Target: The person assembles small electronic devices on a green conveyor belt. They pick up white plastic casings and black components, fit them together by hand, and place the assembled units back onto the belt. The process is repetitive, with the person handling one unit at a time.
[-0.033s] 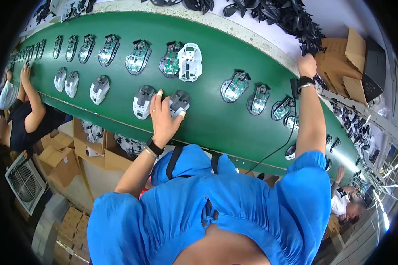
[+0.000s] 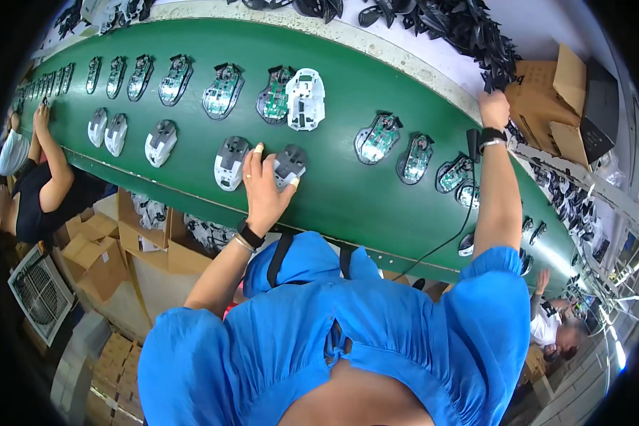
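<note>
Well, a long green conveyor belt [image 2: 348,192] curved across the workshop, carrying two rows of half-built computer mice: open bases with green circuit boards on the far row, white and grey shells on the near one. Behind it ran a pale tabletop [image 2: 433,60] heaped with black plastic shell parts [image 2: 468,28], and brown cardboard boxes [image 2: 554,99] stood at its right end. More cartons and a white fan [image 2: 39,291] sat on the floor to the left, where another person's arm [image 2: 50,153] reached onto the belt.

The left hand [image 2: 266,188] lay flat and spread, grip released, fingers resting on a dark grey mouse shell [image 2: 289,165] and brushing the grey-and-white mouse shell [image 2: 231,163] just beside it. The right hand [image 2: 493,108] stretched to the belt's far edge by the black parts; whether its grip was clenched I could not tell.

Bare green belt lay open between the near shells and the front edge, and to the right of the dark shell.
</note>
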### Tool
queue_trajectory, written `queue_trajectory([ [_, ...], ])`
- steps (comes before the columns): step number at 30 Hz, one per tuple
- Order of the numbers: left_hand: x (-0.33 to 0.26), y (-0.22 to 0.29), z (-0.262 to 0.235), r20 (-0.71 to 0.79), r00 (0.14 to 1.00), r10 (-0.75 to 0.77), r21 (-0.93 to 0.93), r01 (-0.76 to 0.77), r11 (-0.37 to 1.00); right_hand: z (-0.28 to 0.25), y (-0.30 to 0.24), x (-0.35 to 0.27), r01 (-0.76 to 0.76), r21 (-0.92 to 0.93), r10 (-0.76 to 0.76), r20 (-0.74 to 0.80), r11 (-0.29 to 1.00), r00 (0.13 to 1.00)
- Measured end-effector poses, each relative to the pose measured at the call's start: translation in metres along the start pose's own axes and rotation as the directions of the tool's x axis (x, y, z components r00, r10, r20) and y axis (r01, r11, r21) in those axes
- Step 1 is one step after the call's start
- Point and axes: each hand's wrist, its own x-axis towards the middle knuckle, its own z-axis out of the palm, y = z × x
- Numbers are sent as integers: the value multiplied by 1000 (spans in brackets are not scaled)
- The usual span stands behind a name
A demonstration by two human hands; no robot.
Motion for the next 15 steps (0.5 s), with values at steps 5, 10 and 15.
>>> queue_trajectory([
  [5, 3, 28, -8, 130, 992, 3, -330, 40, 943, -22, 4, -106, -225, 904, -9, 245, 362, 969],
  [10, 26, 62, -19, 502, 851, -156, -847, 520, 110, -100, -79, -278, -644, 688, -364, 535, -334, 762],
  [15, 33, 102, -32, 519, 842, -145, -854, 505, -121, -132, -111, -321, -677, 691, -425, 550, -253, 719],
])
